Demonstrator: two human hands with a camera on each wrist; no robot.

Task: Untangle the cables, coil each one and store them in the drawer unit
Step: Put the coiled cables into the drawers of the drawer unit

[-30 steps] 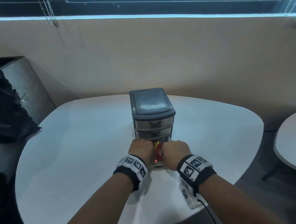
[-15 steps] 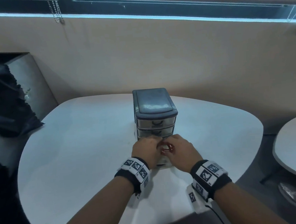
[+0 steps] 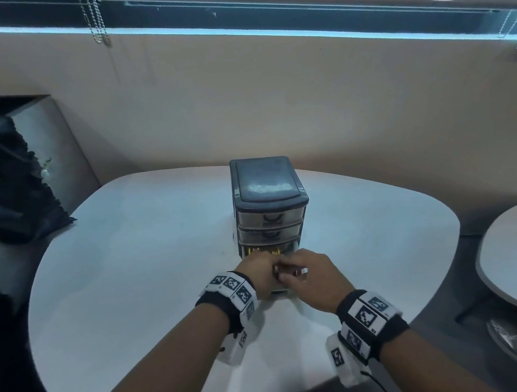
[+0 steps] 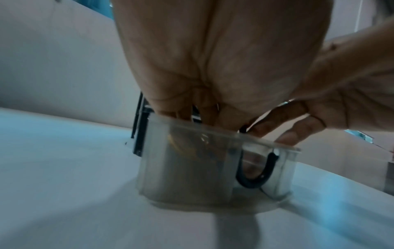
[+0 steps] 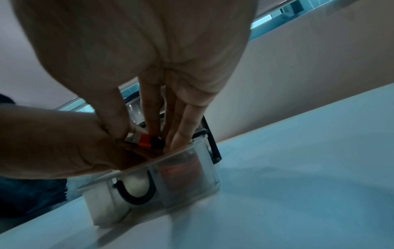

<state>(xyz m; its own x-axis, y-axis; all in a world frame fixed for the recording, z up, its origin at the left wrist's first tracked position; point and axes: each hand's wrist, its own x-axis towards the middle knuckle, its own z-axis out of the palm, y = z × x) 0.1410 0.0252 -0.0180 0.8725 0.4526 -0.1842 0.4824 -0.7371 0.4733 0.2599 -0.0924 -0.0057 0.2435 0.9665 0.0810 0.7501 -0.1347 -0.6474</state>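
Your left hand and right hand meet over the pulled-out bottom drawer of the drawer unit, which stands mid-table. Both hands reach down into the drawer with fingers extended — the right fingers press on a red cable with its metal plug showing, and the left hand touches it too; whether either actually pinches it, I cannot tell. A yellow cable lies deeper inside. Your own hands block most of the drawer's contents. The two upper drawers are closed. Off to your left sits dark cloth — a second table edges in on the right.
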